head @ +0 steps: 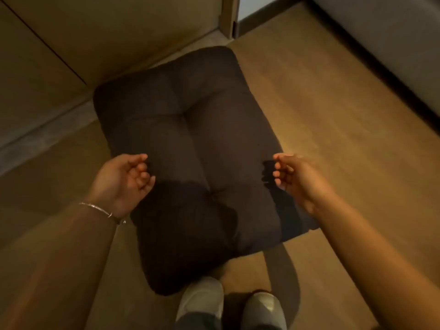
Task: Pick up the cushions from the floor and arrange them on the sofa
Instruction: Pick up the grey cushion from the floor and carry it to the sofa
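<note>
A wooden plank floor (333, 144) carries a dark brown tufted cushion (190, 163), which lies flat with its far corner close to a pale wall panel. Two light-coloured shoes (202, 298) stand on the floor at the cushion's near edge.

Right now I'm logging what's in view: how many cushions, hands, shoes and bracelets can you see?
Cushions: 1, dark cushion on the floor
Hands: 2, left hand, right hand, both empty
Shoes: 2
Bracelets: 1
Total: 6
</note>
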Motion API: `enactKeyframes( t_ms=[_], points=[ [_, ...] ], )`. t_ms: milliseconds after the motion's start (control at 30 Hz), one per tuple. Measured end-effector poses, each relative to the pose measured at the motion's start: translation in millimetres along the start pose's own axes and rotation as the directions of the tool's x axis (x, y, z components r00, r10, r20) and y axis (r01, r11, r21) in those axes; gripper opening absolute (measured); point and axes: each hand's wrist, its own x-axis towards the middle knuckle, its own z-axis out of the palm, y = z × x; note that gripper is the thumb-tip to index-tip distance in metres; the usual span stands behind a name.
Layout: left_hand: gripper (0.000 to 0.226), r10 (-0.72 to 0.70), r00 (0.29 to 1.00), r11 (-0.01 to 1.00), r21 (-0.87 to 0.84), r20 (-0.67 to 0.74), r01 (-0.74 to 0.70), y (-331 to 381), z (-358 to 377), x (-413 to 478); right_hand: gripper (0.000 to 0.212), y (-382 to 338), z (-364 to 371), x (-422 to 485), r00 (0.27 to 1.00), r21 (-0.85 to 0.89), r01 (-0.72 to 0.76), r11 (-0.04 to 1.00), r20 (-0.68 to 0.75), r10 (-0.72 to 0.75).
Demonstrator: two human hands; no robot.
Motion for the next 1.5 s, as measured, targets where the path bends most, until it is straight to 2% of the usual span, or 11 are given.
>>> enactKeyframes(
  t_ms=[267,367,467,533,633,700,767,933,1100,1267,1500],
  points=[
    [0.016,0.117,0.966,0.990,0.102,-0.232,-0.095,-14,-28,41,0.014,0,4,59,0.915,-0.361,0.260,0.895,-0.204,-0.348],
    [0.019,0.204,0.918,0.967,0.214,-0.339,-0.136,-5,-35,55,0.031,-7,0,72,0.945,-0.483,0.211,0.850,-0.121,-0.303],
    [0.045,0.311,0.855,0.918,0.364,-0.415,-0.157,1,-40,69,0.032,-9,-3,81,0.968,-0.556,0.167,0.815,-0.063,-0.241],
    [0.044,0.302,0.836,0.930,0.335,-0.458,-0.153,-1,-36,72,0.027,-8,-5,85,0.973,-0.571,0.166,0.804,-0.036,-0.226],
    [0.036,0.178,0.884,0.976,0.189,-0.432,-0.104,-5,-26,72,0.021,-4,-9,90,0.988,-0.526,0.133,0.840,-0.001,-0.157],
    [0.035,0.147,0.900,0.985,0.144,-0.409,-0.095,-7,-25,73,0.030,2,-13,94,0.989,-0.501,0.128,0.856,0.004,-0.146],
    [0.041,0.145,0.894,0.987,0.123,-0.423,-0.101,-9,-25,76,0.047,7,-16,98,0.988,-0.490,0.131,0.861,-0.010,-0.156],
    [0.045,0.149,0.871,0.989,0.082,-0.469,-0.125,-12,-28,82,0.056,-3,-19,108,0.993,-0.554,0.118,0.824,0.058,-0.102],
    [0.039,0.126,0.883,0.991,0.017,-0.453,-0.133,-12,-30,83,0.032,-19,-7,119,0.990,-0.495,0.107,0.862,0.135,-0.045],
    [0.046,0.198,0.902,0.965,-0.086,-0.385,-0.249,-11,-12,70,0.050,-8,1,110,0.988,-0.378,0.127,0.917,0.135,-0.081],
    [0.042,0.378,0.883,0.889,-0.158,-0.278,-0.430,24,21,-17,0.034,-48,-16,7,0.982,-0.143,0.189,0.972,0.056,-0.183]
  ],
)
